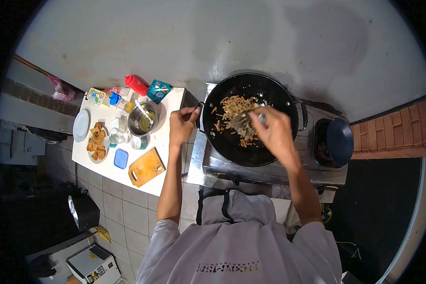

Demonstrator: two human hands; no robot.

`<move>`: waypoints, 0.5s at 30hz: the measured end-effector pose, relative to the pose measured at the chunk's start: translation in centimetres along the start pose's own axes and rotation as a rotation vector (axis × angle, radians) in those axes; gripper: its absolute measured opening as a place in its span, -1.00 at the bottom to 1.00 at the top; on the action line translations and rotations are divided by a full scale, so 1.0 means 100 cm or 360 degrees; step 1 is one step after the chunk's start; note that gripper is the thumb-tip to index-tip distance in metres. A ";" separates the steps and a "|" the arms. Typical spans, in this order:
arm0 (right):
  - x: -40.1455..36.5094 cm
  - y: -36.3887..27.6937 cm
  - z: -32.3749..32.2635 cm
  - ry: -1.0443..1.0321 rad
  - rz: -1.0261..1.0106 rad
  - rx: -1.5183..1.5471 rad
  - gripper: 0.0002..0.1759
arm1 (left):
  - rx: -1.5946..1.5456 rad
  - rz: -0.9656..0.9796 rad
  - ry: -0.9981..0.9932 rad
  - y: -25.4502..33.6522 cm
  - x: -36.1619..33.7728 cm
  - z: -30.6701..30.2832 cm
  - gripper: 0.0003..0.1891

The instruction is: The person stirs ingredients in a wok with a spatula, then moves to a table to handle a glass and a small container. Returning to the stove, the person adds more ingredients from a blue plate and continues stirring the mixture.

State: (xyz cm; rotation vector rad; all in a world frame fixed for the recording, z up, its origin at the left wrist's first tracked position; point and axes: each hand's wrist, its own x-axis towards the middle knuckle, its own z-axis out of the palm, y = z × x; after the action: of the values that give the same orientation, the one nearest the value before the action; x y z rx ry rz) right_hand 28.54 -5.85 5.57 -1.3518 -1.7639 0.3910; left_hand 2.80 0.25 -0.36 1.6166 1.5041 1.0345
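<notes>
A large black wok (251, 154) rests on the stove, with shredded, browned food (236, 106) heaped around its middle. My left hand (181, 127) is at the wok's left side, its fingers closed on the black loop handle (200, 113). Over the right half of the wok, my right hand (274, 135) grips a metal spatula (243, 124). The spatula's blade is down among the food, slightly blurred, and most of its handle is hidden by my fingers.
To the left, a white table (151, 189) bears a cutting board (147, 167), a steel pot (142, 118), a plate of fried pieces (97, 143), a red squeeze bottle (136, 85) and jars. A dark blue pan (340, 142) sits on the right of the steel stove (213, 165).
</notes>
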 end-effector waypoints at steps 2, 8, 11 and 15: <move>0.015 0.014 -0.019 -0.0081 0.0329 -0.0072 -0.82 | -0.0010 0.0040 -0.0005 -0.003 -0.002 0.002 -0.74; 0.069 0.020 -0.056 -0.0137 -0.0074 -0.0162 -0.70 | -0.0061 0.0059 0.0007 -0.007 -0.001 0.003 -0.74; 0.073 0.037 -0.033 -0.0263 -0.0316 -0.0102 -0.68 | -0.0033 -0.0073 -0.0019 0.004 -0.001 0.001 -0.75; 0.042 0.038 -0.024 -0.0457 -0.0311 0.0055 -0.77 | -0.0051 -0.0046 -0.0017 0.004 -0.001 0.001 -0.75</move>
State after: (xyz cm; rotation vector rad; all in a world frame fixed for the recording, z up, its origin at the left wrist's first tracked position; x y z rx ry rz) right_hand 32.61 -1.30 6.22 -1.1287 -2.0946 0.5244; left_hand 3.05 0.08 -0.03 1.5712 1.4922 1.0279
